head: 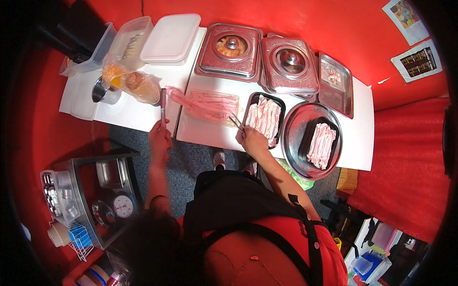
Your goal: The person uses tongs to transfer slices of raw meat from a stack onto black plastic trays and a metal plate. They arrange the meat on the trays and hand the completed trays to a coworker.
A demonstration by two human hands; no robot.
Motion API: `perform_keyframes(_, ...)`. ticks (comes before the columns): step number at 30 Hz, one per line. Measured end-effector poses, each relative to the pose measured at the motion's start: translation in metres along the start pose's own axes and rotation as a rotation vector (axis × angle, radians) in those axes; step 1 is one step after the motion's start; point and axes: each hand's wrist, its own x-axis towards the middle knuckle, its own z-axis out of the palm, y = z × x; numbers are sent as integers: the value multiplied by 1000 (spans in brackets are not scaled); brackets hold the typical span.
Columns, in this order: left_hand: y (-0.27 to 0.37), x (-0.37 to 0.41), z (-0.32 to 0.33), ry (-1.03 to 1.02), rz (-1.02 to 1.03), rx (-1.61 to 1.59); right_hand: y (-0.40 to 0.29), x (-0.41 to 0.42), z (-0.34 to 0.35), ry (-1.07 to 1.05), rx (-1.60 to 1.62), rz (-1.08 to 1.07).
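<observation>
My left hand (pixel 160 138) grips metal tongs (pixel 163 107), their tips at the left end of a long strip of raw pink meat (pixel 186 101). This strip stretches rightward over more meat strips (pixel 211 97) lying on a clear plastic tray or sheet (pixel 234 100). In my right hand (pixel 254 142) is a second pair of metal tongs (pixel 237 123), tips at the right end of the strips. Just right of it, a black tray (pixel 282 107) holds pale meat strips (pixel 264 116). Another black tray of strips (pixel 321 146) sits on a round metal platter (pixel 295 125).
Two lidded metal food pans (pixel 205 50) (pixel 268 64) and an open metal tray (pixel 343 89) line the table's back. At left are plastic containers (pixel 170 39), a metal pot (pixel 107 91) and a plastic-wrapped bundle (pixel 141 87). A shelf unit (pixel 80 178) stands lower left.
</observation>
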Motion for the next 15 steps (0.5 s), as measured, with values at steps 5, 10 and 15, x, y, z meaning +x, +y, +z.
perform_keyframes(5,29,-6,-1,-25,87,38,4,2,7,52,-2,-42)
perform_keyframes(10,53,-5,8,-54,98,-18,4,0,9,48,-6,-34)
perform_keyframes(15,78,-5,13,-113,140,-88,-5,-6,-4,70,-1,-91)
